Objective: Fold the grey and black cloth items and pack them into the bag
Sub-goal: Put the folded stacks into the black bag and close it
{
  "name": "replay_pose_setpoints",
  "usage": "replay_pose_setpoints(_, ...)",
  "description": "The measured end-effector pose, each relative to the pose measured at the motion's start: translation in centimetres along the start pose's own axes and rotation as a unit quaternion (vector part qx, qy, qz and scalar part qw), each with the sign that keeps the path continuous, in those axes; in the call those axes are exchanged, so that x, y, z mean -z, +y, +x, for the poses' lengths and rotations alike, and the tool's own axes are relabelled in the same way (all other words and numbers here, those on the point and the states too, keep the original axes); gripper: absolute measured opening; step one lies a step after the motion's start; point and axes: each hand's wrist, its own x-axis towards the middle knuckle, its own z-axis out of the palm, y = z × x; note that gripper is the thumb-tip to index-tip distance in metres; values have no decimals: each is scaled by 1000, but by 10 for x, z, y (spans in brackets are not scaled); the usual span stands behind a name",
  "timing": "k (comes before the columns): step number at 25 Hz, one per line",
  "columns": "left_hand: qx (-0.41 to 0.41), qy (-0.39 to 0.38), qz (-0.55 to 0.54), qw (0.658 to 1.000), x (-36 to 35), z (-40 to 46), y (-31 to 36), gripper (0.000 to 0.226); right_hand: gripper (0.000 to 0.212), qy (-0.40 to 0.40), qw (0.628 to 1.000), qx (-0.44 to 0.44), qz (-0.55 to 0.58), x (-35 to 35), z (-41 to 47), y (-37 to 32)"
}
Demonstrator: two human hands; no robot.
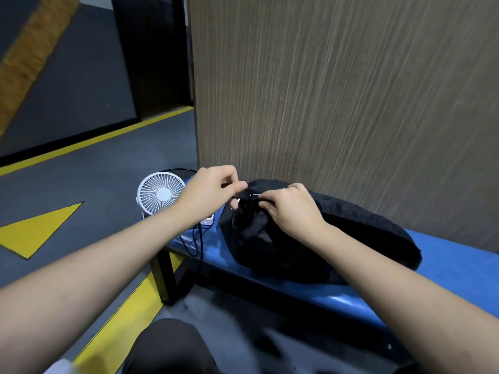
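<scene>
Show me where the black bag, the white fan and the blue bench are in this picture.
black bag (pixel 337 238): head view, on the bulging fabric body behind the right wrist.
white fan (pixel 161 193): head view, on the hub of the round grille.
blue bench (pixel 459 276): head view, on the bare seat right of the bag.

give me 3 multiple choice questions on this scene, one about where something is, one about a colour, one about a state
1. Where does the white fan stand?
A. at the bench's left end, left of the black bag
B. on top of the bag
C. on the floor under the bench

2. What colour is the bench top?
A. red
B. blue
C. green

3. What are the two hands doing?
A. both hang idle
B. both pinch the bag's gathered end
C. one holds the fan

Key: 1 A, the fan sits beside the black bag at the bench end. 2 B, the surface is blue. 3 B, the left hand and right hand curl their fingers on the bag's bunched end.
</scene>
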Motion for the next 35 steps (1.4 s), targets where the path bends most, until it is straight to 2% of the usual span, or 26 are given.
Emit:
replay_pose_setpoints(4,25,-32,-22,999,-1,-3,-2,26,28,13,998,-21,55,0,-5,4)
replay_pose_setpoints(9,32,-90,-14,995,-4,-2,-7,8,42,-37,990,-31,133,5,-5,5)
replay_pose_setpoints(12,27,-149,-50,987,-5,1,-11,27,44,-79,983,-16,163,4,-4,6)
replay_pose_setpoints(15,-10,-196,30,980,-7,2,-16,16,40,-89,983,-13,159,1,-4,6)
replay_pose_setpoints(18,-84,-150,142,975,-13,2,-16,17,34,-126,981,-4,146,2,-5,6)
replay_pose_setpoints(20,-105,-113,122,981,-15,2,-11,10,27,-136,981,4,141,4,-7,5)
replay_pose_setpoints(22,-93,-96,90,987,-15,3,-9,10,32,-132,984,17,116,5,-8,4)
replay_pose_setpoints(25,-110,-95,106,984,-17,5,-8,10,43,-95,991,30,87,3,-6,0)
replay_pose_setpoints(31,-116,-96,185,971,-10,3,-11,20,28,-34,994,35,99,3,-7,2)
replay_pose_setpoints(35,-129,-39,274,952,4,5,-7,23,27,-11,996,33,84,14,-7,11)
